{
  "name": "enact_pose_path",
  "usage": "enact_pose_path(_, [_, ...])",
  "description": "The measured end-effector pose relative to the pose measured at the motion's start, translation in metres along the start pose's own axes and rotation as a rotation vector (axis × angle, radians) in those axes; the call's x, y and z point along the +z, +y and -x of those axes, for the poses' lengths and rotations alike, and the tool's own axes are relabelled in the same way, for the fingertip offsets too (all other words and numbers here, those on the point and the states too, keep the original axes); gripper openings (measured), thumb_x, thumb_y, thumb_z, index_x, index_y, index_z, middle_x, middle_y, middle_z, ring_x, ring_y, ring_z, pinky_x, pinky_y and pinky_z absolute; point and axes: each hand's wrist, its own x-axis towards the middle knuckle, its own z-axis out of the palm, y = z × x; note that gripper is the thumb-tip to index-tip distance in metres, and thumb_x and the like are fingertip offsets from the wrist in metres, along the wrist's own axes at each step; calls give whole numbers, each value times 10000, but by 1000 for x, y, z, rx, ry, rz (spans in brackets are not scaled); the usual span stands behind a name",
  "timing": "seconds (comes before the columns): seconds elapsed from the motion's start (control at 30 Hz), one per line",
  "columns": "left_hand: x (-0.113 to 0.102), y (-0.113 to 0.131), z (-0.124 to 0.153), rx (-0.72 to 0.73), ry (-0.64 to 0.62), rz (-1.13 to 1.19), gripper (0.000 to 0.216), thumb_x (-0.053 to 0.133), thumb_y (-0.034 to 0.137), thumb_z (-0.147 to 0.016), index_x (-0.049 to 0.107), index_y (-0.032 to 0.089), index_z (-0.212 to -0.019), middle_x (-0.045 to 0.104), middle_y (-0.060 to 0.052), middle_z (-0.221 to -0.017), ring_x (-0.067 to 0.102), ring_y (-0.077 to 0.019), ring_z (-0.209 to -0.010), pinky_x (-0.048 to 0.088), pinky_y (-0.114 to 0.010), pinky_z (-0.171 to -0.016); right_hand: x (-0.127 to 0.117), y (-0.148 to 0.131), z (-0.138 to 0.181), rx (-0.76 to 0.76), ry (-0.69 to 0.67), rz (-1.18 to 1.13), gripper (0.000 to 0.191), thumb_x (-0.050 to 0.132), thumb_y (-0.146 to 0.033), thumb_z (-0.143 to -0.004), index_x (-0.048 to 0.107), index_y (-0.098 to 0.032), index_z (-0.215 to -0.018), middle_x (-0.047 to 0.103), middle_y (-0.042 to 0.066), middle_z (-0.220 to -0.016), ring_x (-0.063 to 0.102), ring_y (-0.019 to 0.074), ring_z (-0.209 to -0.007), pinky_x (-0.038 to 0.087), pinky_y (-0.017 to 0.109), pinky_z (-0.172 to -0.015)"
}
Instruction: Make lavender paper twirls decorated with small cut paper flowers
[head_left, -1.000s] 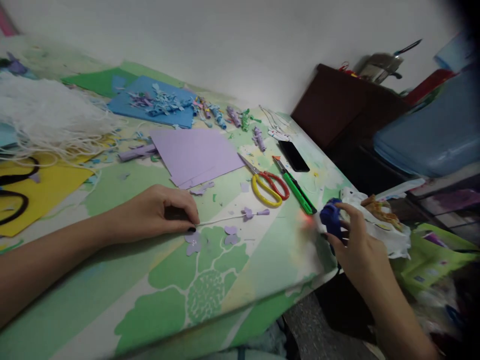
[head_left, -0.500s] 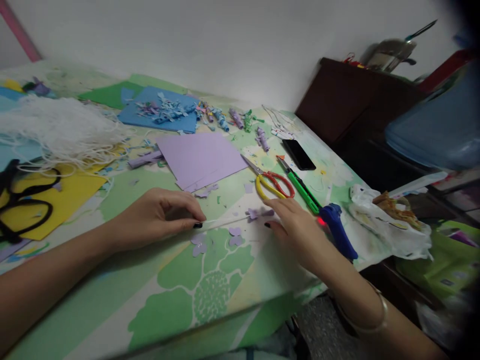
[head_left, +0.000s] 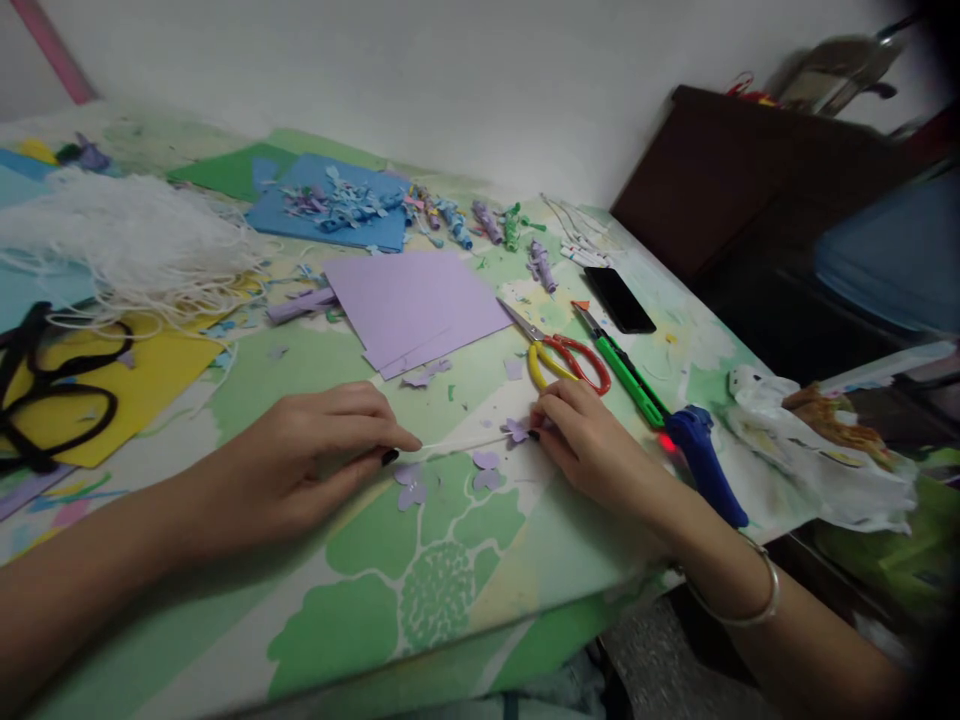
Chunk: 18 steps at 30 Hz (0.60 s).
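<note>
My left hand point(head_left: 322, 455) rests on the table, its thumb and forefinger pinched on one end of a thin white wire point(head_left: 465, 445). The wire lies across the green patterned tablecloth point(head_left: 420, 590). My right hand point(head_left: 589, 440) has its fingers curled and pinched on a small purple flower piece point(head_left: 516, 431) at the wire's other end. Two loose purple flower cutouts, one point(head_left: 411, 485) and another point(head_left: 487, 468), lie just below the wire. A blue glue gun point(head_left: 705, 460) with a red light lies to the right of my right hand.
Yellow-and-red scissors point(head_left: 559, 360), a green utility knife point(head_left: 626, 370) and a black phone point(head_left: 619, 300) lie beyond my right hand. Purple paper sheets point(head_left: 412, 305), blue paper with scraps point(head_left: 330, 210), white string point(head_left: 112, 240) and yellow paper point(head_left: 112, 385) cover the back. A crumpled white bag point(head_left: 817, 450) sits at the right edge.
My right hand left the blue glue gun on the table at the right and came left to the purple flower piece on the wire. My left hand stayed pinched on the wire.
</note>
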Motion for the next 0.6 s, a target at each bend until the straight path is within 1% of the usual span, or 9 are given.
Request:
enact_pose_path(0.07, [2,0,1,25,0,-31,262,449,170,-923,653,217,-1080,630,-54,-896,589,-157,-819,450,-239,-705,1,2,0,-46,-32,47,167,384,-100,-910,546,-140,-902,537,143,-983,494,250,-962,432,418,-861])
enact_pose_path(0.13, [3,-2,1,25,9,-55,255,447,175,-929,651,212,-1078,628,-55,-915,591,-151,-823,447,-232,-710,0,3,-1,-78,-62,83,158,377,-99,-913,528,-147,-908,535,136,-969,488,245,-937,432,410,-840])
enact_pose_path(0.23, [0,-4,3,-15,11,-62,181,470,196,-927,649,208,-955,627,-43,-905,590,-140,-803,443,-218,-698,-3,1,-2,-106,-50,71,145,368,-89,-907,487,-170,-892,536,120,-937,476,234,-903,424,402,-816])
enact_pose_path(0.33, [-5,-4,8,-47,27,-16,120,499,216,-909,605,215,-853,629,-25,-858,583,-137,-767,441,-208,-662,-8,-9,-4,-115,-30,-42,125,361,-98,-910,449,-183,-889,531,89,-888,468,204,-836,422,354,-744])
enact_pose_path(0.4, [-7,-2,15,-75,55,64,111,510,216,-898,584,219,-815,630,-11,-834,584,-136,-772,446,-203,-667,-10,-18,-5,-117,-54,-133,103,379,-102,-905,443,-182,-895,527,66,-866,466,177,-786,412,309,-692])
enact_pose_path(0.47, [-9,0,23,-151,105,188,126,521,214,-893,564,216,-774,646,-6,-859,599,-140,-822,464,-203,-702,-10,-28,-8,-124,-94,-196,89,401,-105,-896,450,-179,-899,529,51,-854,466,156,-754,400,279,-662])
enact_pose_path(0.53, [-10,1,30,-247,152,325,156,527,216,-897,537,206,-742,677,-28,-970,623,-152,-871,494,-217,-722,-7,-35,-10,-144,-122,-218,90,407,-102,-888,460,-174,-898,533,47,-847,466,147,-739,392,265,-646])
enact_pose_path(0.6, [-12,-1,34,-301,144,470,177,508,226,-915,508,198,-741,684,-71,-1087,653,-163,-854,524,-238,-703,-3,-40,-13,-162,-131,-217,106,399,-100,-885,475,-169,-909,537,52,-853,470,148,-745,392,263,-647])
